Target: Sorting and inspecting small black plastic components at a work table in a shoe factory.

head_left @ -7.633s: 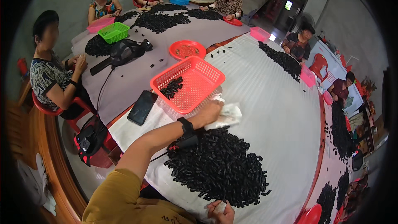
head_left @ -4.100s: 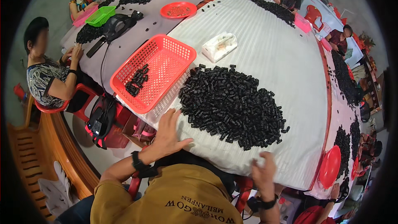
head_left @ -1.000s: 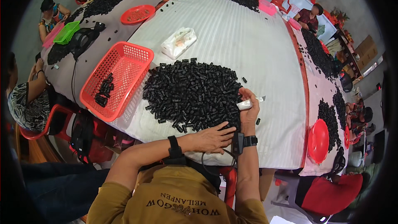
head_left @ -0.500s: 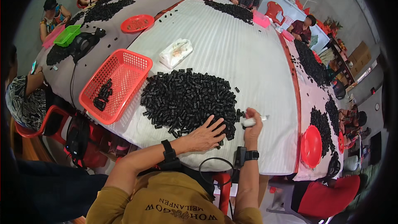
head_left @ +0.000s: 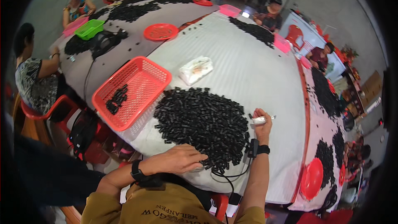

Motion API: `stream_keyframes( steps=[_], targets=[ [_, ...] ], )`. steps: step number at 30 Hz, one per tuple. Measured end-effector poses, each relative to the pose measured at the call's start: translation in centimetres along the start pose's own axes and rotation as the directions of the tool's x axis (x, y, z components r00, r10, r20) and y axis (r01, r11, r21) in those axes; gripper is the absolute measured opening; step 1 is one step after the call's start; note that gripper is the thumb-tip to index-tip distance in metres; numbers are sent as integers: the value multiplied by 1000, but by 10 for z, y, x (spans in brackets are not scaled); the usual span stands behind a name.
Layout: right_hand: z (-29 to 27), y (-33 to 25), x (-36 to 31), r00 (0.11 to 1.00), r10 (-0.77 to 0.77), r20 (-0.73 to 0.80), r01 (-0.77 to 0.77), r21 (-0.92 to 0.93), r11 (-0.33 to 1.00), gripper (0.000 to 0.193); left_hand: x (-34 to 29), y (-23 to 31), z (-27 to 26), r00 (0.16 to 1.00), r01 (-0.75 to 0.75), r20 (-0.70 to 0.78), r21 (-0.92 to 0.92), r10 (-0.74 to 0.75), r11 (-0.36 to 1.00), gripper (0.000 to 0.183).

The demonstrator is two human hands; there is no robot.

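A broad heap of small black cylindrical pieces (head_left: 203,124) lies on the white-covered table in front of me. My left hand (head_left: 180,159) is at the heap's near left edge, palm down, its fingers stretched to the right and their tips touching the pieces. Its thumb is hidden. To the right of the heap, my right hand (head_left: 262,126) is closed around a short white wrapped tool (head_left: 260,120) with a thin tip pointing right. A tiny dark piece (head_left: 250,116) shows beside its fingertips, too small to make out.
A red plastic basket (head_left: 137,116) with a few black pieces stands left of the heap. Behind the heap lies a white tissue pack (head_left: 195,69). A black cable (head_left: 224,176) hangs by my right wrist. Other people sit around the table near more black heaps and a red tray (head_left: 161,32).
My left hand has drawn back leftward from the heap's front right to its near left edge, its fingers closer together. My right hand still holds the white tool, now palm turned upward. The view has shifted.
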State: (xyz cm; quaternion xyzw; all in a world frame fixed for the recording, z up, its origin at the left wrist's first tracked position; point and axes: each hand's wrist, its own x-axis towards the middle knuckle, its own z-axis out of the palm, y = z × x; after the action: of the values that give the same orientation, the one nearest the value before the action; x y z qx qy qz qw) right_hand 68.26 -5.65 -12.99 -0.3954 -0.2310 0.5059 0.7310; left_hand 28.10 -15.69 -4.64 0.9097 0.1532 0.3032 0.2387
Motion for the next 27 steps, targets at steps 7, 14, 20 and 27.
stream_keyframes(
  steps=[7, 14, 20, 27],
  targets=[
    [21, 4, -19, 988, -39, 151, 85, -315, 945, 32, -74, -17, -31, 836, 515, -199, -38, -512, 856, 20],
    [92, -29, -130, 988, -155, -15, 136, -402, 905, 32, -105, -27, -34, 587, 708, -397, -172, -706, 685, 15],
    [133, 43, -257, 898, 292, 328, -202, -282, 938, 32, -91, -39, -5, 738, 542, -480, 1, -475, 841, 12],
    [146, 68, -312, 722, 532, 443, -370, -404, 837, 29, -77, -57, 26, 863, 472, -391, 402, -319, 784, 19]
  ],
)
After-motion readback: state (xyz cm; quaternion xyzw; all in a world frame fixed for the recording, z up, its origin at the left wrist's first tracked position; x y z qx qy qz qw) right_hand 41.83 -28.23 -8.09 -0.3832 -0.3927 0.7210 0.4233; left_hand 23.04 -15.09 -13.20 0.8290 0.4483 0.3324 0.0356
